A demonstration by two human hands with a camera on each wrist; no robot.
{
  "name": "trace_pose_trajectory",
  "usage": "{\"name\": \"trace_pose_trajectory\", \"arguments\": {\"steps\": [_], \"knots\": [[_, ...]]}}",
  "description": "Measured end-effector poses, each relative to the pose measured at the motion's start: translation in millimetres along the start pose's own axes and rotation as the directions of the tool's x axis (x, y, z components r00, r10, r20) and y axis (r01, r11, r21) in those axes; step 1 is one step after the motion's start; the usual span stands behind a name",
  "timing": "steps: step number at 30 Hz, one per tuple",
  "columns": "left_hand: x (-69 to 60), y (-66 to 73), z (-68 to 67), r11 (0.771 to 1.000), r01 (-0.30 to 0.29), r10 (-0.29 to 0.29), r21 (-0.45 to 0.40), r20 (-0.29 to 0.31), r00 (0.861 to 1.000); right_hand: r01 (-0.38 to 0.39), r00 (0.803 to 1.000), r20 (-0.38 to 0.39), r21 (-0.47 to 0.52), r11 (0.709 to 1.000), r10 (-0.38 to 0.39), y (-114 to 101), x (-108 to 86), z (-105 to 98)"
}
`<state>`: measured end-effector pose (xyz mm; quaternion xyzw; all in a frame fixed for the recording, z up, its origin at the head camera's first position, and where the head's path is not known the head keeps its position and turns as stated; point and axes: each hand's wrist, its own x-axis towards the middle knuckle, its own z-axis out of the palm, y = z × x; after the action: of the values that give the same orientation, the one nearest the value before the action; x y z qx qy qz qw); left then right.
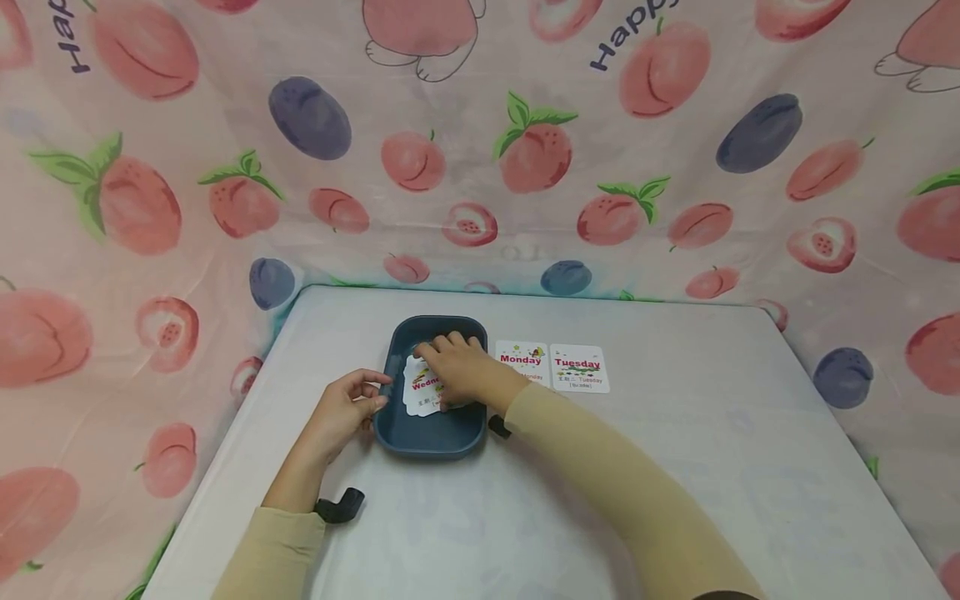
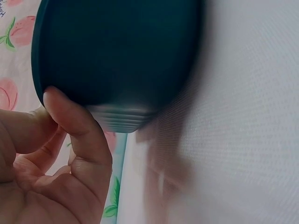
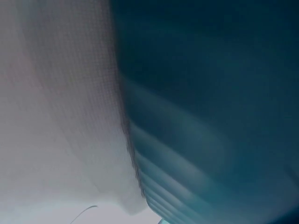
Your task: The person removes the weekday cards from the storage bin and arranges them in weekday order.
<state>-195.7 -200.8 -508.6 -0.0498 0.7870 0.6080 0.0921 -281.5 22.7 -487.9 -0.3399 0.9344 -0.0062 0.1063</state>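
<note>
A dark blue tray [image 1: 429, 446] stands on the white table. Inside it lies a pile of white cards [image 1: 420, 392], the top one printed with red letters that begin "Wedne". My right hand [image 1: 457, 371] reaches in from the right, its bent fingers gripping the cards and covering their right side. My left hand [image 1: 347, 408] holds the tray by its left rim with thumb and fingers, seen closer in the left wrist view at the tray's outer wall [image 2: 121, 56]. To the tray's right lie a Monday card [image 1: 521, 359] and a Tuesday card [image 1: 580, 367], side by side.
The white table [image 1: 675, 467] extends to the right and toward me. Behind and at both sides hangs a pink fruit-print cloth [image 1: 480, 167]. Only the tray's ribbed outer wall [image 3: 187, 116] and the table show in the right wrist view; the right hand is hidden there.
</note>
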Motion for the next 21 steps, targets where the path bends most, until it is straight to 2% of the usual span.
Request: {"name": "trace_pose_trajectory", "arguments": {"steps": [11, 21], "knots": [[0.0, -0.1, 0.2, 1.000, -0.003, 0.003, -0.003, 0.003, 1.000, -0.029, 0.999, 0.024, -0.013, 1.000, 0.029, -3.0, -0.2, -1.3], [0.9, -0.4, -0.2, 1.000, 0.000, 0.000, -0.005, -0.001, 1.000, -0.036, 0.999, -0.016, -0.046, 0.998, 0.035, -1.7, 1.8, 5.7]]}}
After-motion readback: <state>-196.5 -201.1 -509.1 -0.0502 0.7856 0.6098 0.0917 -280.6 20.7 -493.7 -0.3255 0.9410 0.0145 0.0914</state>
